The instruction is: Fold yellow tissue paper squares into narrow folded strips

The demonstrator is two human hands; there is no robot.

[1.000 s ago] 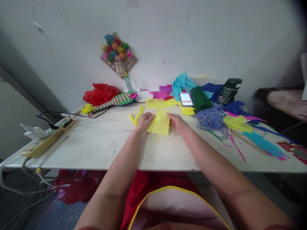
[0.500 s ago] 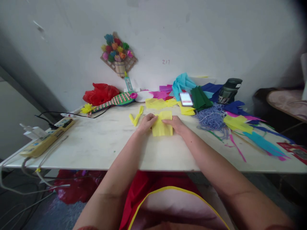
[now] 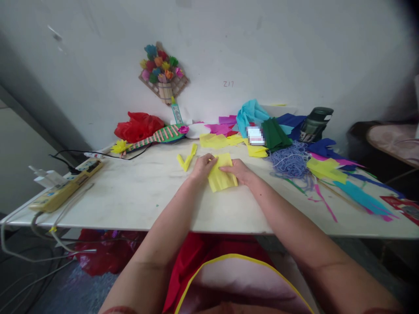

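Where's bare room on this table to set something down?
The widest patch lies between the power strip and the left hand, bare but for a green speck. A smaller one lies between the held yellow paper and the table's front edge. It's crowded along the back and right, with blue yarn and paper scraps.

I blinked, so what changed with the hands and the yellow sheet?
The left hand and the sheet shifted slightly right. The right hand's thumb now reaches farther across the sheet. Both hands still hold it; the yellow strip stayed put.
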